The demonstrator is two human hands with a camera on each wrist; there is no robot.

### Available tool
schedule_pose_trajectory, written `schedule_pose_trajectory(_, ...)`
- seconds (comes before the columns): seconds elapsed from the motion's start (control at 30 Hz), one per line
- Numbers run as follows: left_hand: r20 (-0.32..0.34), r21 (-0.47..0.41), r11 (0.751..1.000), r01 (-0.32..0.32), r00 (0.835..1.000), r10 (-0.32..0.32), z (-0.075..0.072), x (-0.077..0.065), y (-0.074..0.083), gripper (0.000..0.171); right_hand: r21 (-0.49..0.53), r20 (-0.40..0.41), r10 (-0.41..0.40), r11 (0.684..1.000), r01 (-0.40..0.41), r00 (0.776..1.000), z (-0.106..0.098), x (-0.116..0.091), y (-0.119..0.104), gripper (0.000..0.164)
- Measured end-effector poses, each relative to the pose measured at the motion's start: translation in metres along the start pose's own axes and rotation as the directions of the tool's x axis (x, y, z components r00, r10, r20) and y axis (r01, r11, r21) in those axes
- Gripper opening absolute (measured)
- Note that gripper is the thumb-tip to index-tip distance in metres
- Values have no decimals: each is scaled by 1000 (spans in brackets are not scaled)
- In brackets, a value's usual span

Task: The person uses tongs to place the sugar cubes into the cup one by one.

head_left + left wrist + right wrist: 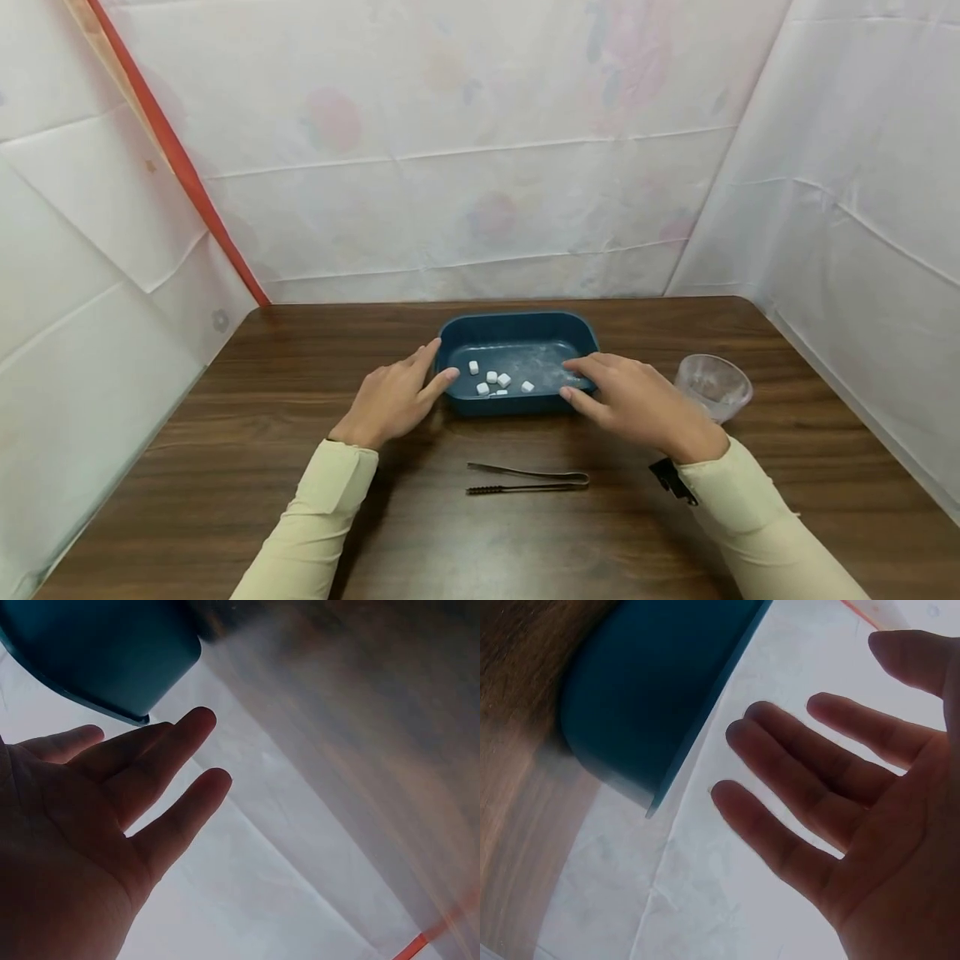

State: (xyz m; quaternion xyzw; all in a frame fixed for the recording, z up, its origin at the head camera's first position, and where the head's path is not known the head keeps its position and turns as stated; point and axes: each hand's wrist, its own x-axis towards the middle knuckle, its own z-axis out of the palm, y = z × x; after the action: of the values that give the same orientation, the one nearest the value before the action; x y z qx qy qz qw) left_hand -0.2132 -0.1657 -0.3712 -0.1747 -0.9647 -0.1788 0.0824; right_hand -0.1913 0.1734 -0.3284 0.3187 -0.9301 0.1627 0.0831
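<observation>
A dark blue rectangular tray (517,406) with rounded corners stands on the table, and several small white cubes (504,380) lie in its left and front part. At its left end is my left hand (393,398), fingers spread and fairly straight. My right hand (637,400) hovers over the right end with loosely extended fingers. Both wrist views show the palms and the tray's outer wall (637,690), with nothing in either hand. In the left wrist view the fingertips (201,720) are close to the tray's rim; contact is hard to tell.
Metal tongs (540,479) lie in front of the tray, their bend to the right. A clear glass bowl (716,385) stands beyond my right wrist. White patterned sheets (465,167) hang behind the wooden table (247,467) and along both sides.
</observation>
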Motion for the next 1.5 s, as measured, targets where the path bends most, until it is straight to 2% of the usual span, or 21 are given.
schedule_pose_trajectory(0.23, -9, -44, 999, 5, 1000, -5, 5, 2, 8, 81, -45, -34, -67, 997, 66, 997, -2, -5, -5, 32)
schedule_pose_trajectory(0.43, 23, -67, 998, 10, 1000, -8, 8, 4, 13, 78, -65, 2, -119, 991, 119, 993, 7, -8, -12, 23)
schedule_pose_trajectory(0.63, 39, -51, 999, 0, 999, 2, 7, 2, 11, 75, -43, 116, -154, 986, 160, 981, 19, -7, -24, 28)
schedule_pose_trajectory(0.73, 56, -61, 998, 17, 998, -13, 9, -1, 11, 78, -23, 218, -152, 987, 161, 964, 22, -8, -29, 28)
schedule_pose_trajectory(0.83, 67, -73, 997, 23, 998, -19, 11, -3, 10, 81, -8, 291, -149, 987, 158, 945, 23, -9, -31, 21)
schedule_pose_trajectory(1.03, 23, -57, 998, -10, 1000, 11, 8, 3, 12, 79, -31, 343, -128, 989, 147, 931, 23, -6, -35, 27)
schedule_pose_trajectory(1.17, 45, -41, 999, -7, 999, 9, 5, 3, 13, 80, -54, 349, -123, 987, 151, 929, 24, -8, -40, 29)
schedule_pose_trajectory(1.3, 75, -33, 999, -1, 997, 3, 2, -5, 15, 81, -72, 318, -172, 976, 204, 932, 29, -14, -48, 30)
schedule_pose_trajectory(1.5, 84, -33, 999, -30, 996, 33, -6, -15, 19, 81, -110, 274, -204, 964, 241, 940, 33, -26, -61, 33)
